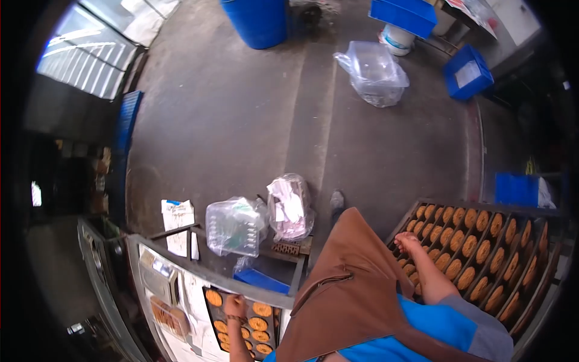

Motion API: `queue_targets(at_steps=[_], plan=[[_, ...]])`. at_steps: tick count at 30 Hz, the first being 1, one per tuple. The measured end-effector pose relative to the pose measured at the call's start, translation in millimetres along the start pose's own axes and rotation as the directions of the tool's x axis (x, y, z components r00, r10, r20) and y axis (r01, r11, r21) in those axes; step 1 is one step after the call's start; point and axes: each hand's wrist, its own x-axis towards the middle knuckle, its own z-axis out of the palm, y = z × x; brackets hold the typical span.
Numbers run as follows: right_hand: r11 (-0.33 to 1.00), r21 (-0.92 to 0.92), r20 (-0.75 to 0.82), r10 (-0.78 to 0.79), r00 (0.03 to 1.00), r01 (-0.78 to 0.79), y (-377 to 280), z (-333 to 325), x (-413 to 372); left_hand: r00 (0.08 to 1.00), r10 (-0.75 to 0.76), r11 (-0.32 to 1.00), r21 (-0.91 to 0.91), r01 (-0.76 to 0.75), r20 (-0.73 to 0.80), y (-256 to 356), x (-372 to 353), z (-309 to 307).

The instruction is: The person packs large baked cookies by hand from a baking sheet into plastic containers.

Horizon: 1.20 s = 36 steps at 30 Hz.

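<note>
My left hand (235,305) is over the upper part of a dark tray (210,311) of round golden-brown cookies (260,324), its fingers drawn together; anything between them is hidden. The tray lies on a white-covered table at the lower left. On the other side of my brown apron, my right hand (408,243) is curled closed beside the left edge of a rack (416,212) filled with rows of similar cookies (458,239). Whatever it may hold is too small to make out.
Clear plastic containers (232,228) and a bag with pinkish contents (289,208) stand beyond the table (192,289). Farther off are a blue barrel (256,21), a bagged clear tub (374,72) and blue crates (467,72). Metal framing runs along the table edge.
</note>
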Motion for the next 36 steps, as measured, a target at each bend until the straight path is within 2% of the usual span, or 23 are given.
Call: queue_targets(at_steps=[1, 2, 3, 4, 6, 8, 9, 10, 13, 15, 16, 18, 20, 22, 24, 27, 28, 29, 31, 32, 33, 34, 36], plan=[[0.998, -0.029, -0.030, 0.059, 0.998, -0.060, -14, -16, -6, 0.994, 0.005, 0.990, -0.139, 0.010, 0.113, 43, 52, -27], [0.991, -0.066, -0.055, 0.113, 0.992, -0.117, -28, -32, -9, 0.999, -0.036, 0.945, -0.326, 0.039, 0.015, 113, 83, -49], [0.989, -0.010, -0.057, 0.144, 0.988, -0.145, -50, -46, -14, 0.989, -0.137, 0.782, -0.606, 0.145, 0.060, 155, 113, -55], [0.980, -0.042, -0.119, 0.187, 0.975, -0.193, -79, -55, -15, 0.981, -0.177, 0.703, -0.687, 0.184, 0.081, 199, 134, -62], [0.983, -0.098, -0.158, 0.140, 0.978, -0.157, -119, -80, -1, 0.982, -0.124, 0.682, -0.707, 0.189, 0.143, 260, 153, -65], [0.997, 0.028, -0.206, 0.079, 0.975, -0.075, -145, -89, 24, 0.992, 0.075, 0.872, -0.489, -0.018, 0.098, 257, 163, -27], [0.998, 0.042, -0.159, 0.053, 0.986, -0.047, -164, -91, 36, 0.979, 0.144, 0.961, -0.257, -0.104, 0.142, 299, 161, -46], [0.998, 0.059, -0.112, 0.026, 0.993, -0.019, -185, -92, 44, 0.969, 0.144, 0.977, -0.187, -0.107, 0.202, 299, 167, -37], [0.993, 0.094, -0.110, -0.057, 0.992, 0.068, -251, -72, 56, 0.959, 0.129, 0.983, -0.161, -0.090, 0.252, 311, 200, -23], [0.992, 0.075, -0.098, -0.090, 0.991, 0.098, -287, -61, 56, 0.942, 0.264, 0.964, -0.010, -0.267, 0.208, 320, 238, -20], [0.991, 0.048, -0.082, -0.123, 0.989, 0.127, -306, -51, 63, 0.943, 0.273, 0.961, -0.004, -0.278, 0.190, 343, 260, -31], [0.987, 0.045, -0.091, -0.151, 0.984, 0.155, -315, -47, 89, 0.949, 0.167, 0.986, -0.030, -0.165, 0.266, 386, 308, -49], [0.989, 0.087, -0.134, -0.105, 0.985, 0.117, -329, -47, 106, 0.951, 0.206, 0.978, -0.045, -0.201, 0.229, 406, 364, -54], [0.985, 0.150, -0.178, -0.064, 0.982, 0.091, -340, -45, 126, 0.923, 0.371, 0.927, 0.020, -0.375, 0.097, 417, 418, -53], [0.975, 0.214, -0.214, -0.005, 0.977, 0.052, -350, -34, 156, 0.933, 0.343, 0.939, -0.029, -0.341, 0.109, 426, 469, -53], [0.917, 0.396, -0.270, 0.065, 0.961, 0.049, -335, 4, 242, 0.965, 0.169, 0.985, -0.066, -0.159, 0.199, 444, 551, -49], [0.910, 0.405, -0.280, 0.218, 0.935, -0.091, -352, 26, 267, 0.958, 0.219, 0.975, -0.008, -0.221, 0.187, 402, 593, -13], [0.885, 0.427, -0.208, 0.298, 0.932, -0.187, -375, 44, 283, 0.966, 0.177, 0.975, 0.099, -0.198, 0.188, 412, 609, -11], [0.925, 0.340, -0.120, 0.224, 0.967, -0.172, -448, 89, 318, 0.971, 0.078, 0.947, 0.287, -0.143, 0.227, 442, 638, -25], [0.961, 0.275, -0.110, 0.055, 0.992, -0.023, -483, 108, 338, 0.958, 0.079, 0.936, 0.311, -0.166, 0.276, 445, 651, -31], [0.983, 0.119, -0.066, -0.130, 0.989, 0.138, -516, 116, 361, 0.939, 0.124, 0.939, 0.266, -0.215, 0.321, 446, 663, -39], [0.957, 0.084, -0.072, -0.273, 0.959, 0.278, -545, 124, 385, 0.914, 0.166, 0.941, 0.217, -0.259, 0.370, 450, 676, -47], [0.943, 0.014, -0.107, -0.329, 0.938, 0.333, -640, 143, 403, 0.899, 0.102, 0.982, 0.101, -0.159, 0.427, 477, 701, -77]])
